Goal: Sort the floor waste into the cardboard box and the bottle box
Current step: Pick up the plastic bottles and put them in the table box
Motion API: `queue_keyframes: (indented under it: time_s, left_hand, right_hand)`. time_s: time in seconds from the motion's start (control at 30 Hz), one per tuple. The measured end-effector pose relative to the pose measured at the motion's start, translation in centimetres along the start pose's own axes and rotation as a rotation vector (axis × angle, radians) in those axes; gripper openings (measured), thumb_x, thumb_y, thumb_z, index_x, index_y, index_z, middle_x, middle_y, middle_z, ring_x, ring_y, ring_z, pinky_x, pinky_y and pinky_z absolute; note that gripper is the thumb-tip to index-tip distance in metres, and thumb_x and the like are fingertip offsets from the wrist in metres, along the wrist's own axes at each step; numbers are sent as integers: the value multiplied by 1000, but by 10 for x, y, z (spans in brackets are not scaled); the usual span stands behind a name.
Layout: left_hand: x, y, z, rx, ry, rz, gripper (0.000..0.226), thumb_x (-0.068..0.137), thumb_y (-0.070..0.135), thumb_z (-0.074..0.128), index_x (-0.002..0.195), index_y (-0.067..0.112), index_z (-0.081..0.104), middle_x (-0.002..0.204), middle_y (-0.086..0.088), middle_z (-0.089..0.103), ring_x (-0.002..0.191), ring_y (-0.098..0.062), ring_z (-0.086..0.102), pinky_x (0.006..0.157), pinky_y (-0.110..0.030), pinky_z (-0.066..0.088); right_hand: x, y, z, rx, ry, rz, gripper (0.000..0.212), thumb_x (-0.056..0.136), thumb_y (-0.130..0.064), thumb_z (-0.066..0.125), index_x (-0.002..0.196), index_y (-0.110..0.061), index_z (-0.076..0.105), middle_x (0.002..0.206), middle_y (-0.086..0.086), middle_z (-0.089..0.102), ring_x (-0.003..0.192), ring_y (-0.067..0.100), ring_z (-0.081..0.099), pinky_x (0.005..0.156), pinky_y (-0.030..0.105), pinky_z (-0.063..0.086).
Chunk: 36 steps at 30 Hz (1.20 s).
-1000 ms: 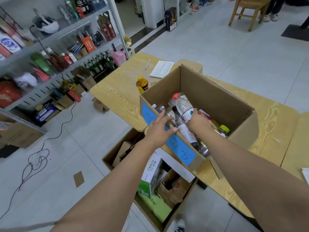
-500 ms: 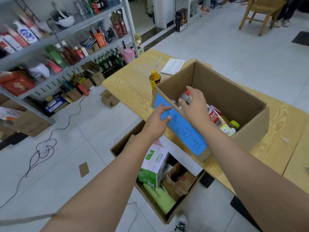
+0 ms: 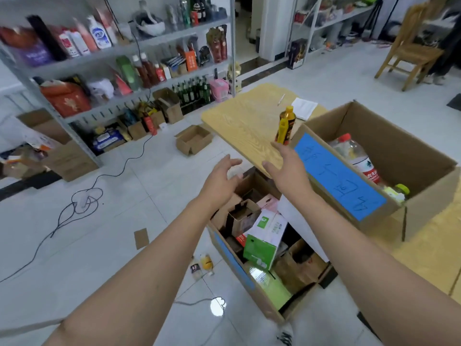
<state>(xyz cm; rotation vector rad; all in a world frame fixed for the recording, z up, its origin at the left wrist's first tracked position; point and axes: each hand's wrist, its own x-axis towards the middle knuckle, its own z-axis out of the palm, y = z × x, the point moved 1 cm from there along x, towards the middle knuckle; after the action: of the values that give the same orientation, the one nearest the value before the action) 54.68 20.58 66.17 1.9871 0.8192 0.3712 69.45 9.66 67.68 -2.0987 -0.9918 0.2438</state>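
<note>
The bottle box (image 3: 411, 216), brown cardboard with a blue label, stands on the wooden table (image 3: 244, 121) at the right and holds several plastic bottles (image 3: 359, 158). Below it on the floor is the cardboard box (image 3: 237, 265), filled with flattened cartons and a green-and-white carton (image 3: 264, 240). My left hand (image 3: 219, 181) hovers open above the floor box's far end. My right hand (image 3: 289, 168) is open too, beside the bottle box's labelled corner. A small bottle (image 3: 204, 264) lies on the floor left of the floor box. A cardboard scrap (image 3: 141, 238) lies further left.
A small open carton (image 3: 193, 142) sits on the floor by the table. Metal shelving (image 3: 112, 71) full of goods lines the left. A black cable (image 3: 82, 201) runs across the tiles. A yellow-capped bottle (image 3: 285, 126), pen and notepad (image 3: 304, 108) are on the table. A wooden chair (image 3: 409, 46) stands far right.
Both hands have come out of the bottle box with nothing in them and moved left, over the floor box. The view has swung left and down toward the floor.
</note>
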Motion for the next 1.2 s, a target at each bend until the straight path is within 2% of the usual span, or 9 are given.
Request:
queue_keyframes:
  time_s: [0.17, 0.33, 0.53, 0.63, 0.77, 0.97, 1.1, 1.13, 1.2]
  left_hand:
    - [-57, -87, -86, -57, 52, -76, 39, 98, 23, 53, 137, 28, 49, 161, 4, 21, 146, -16, 24, 119, -40, 24]
    - [-101, -159, -147, -93, 102, -153, 39, 99, 26, 53, 137, 28, 50, 160, 3, 23, 145, -16, 26, 118, -42, 25]
    - [-127, -213, -189, -171, 198, -258, 37, 98, 27, 53, 135, 30, 51, 160, 5, 24, 144, -16, 28, 118, -38, 26]
    - [-134, -236, -196, -203, 230, -329, 37, 98, 27, 54, 135, 29, 52, 157, 5, 29, 142, -16, 33, 111, -26, 23]
    - [-136, -263, -200, -259, 274, -427, 36, 98, 24, 54, 134, 25, 53, 144, 2, 45, 131, -17, 44, 102, -26, 35]
    - [-137, -317, -184, -400, 403, -669, 32, 97, 13, 53, 128, 19, 59, 130, 0, 58, 108, -9, 55, 91, -21, 40]
    - [-124, -346, -159, -423, 472, -785, 33, 96, 7, 53, 128, 9, 58, 124, -5, 60, 106, -9, 55, 94, -21, 42]
    - [-120, -352, -150, -453, 487, -809, 32, 96, 4, 52, 127, 7, 58, 119, -5, 60, 101, -9, 56, 89, -19, 45]
    - [-112, -367, -131, -529, 506, -880, 31, 96, 0, 51, 126, 4, 57, 112, -4, 60, 94, -8, 56, 72, -8, 47]
  right_hand:
    - [-54, -65, 102, -22, -146, 10, 55, 94, -32, 61, 144, -23, 42, 147, 4, 42, 135, 21, 40, 108, 36, 36]
    - [-90, -116, 179, 11, -239, 12, 55, 93, -28, 62, 144, -22, 43, 147, 2, 42, 132, 15, 41, 103, 24, 31]
    - [-94, -151, 237, -31, -362, -32, 56, 93, -32, 63, 144, -25, 41, 149, 3, 40, 138, 18, 37, 113, 38, 33]
    - [-87, -157, 260, -64, -400, -64, 56, 93, -31, 62, 145, -22, 42, 148, 4, 41, 136, 19, 39, 112, 36, 33]
    - [-76, -148, 301, -74, -513, -43, 56, 94, -28, 62, 146, -19, 42, 147, 6, 42, 136, 20, 39, 109, 32, 32]
    - [-58, -96, 369, -92, -749, 52, 57, 95, -28, 60, 147, -18, 39, 147, 9, 42, 135, 22, 40, 105, 28, 32]
    - [-44, -55, 410, -141, -903, 181, 60, 92, -29, 62, 147, -20, 40, 126, 14, 55, 115, 26, 55, 99, 38, 46]
    - [-40, -44, 420, -152, -928, 200, 60, 92, -29, 63, 146, -19, 40, 121, 13, 57, 111, 26, 57, 97, 39, 48]
    - [-35, -24, 436, -174, -951, 216, 58, 93, -26, 62, 145, -18, 39, 133, 14, 54, 117, 28, 55, 96, 35, 45]
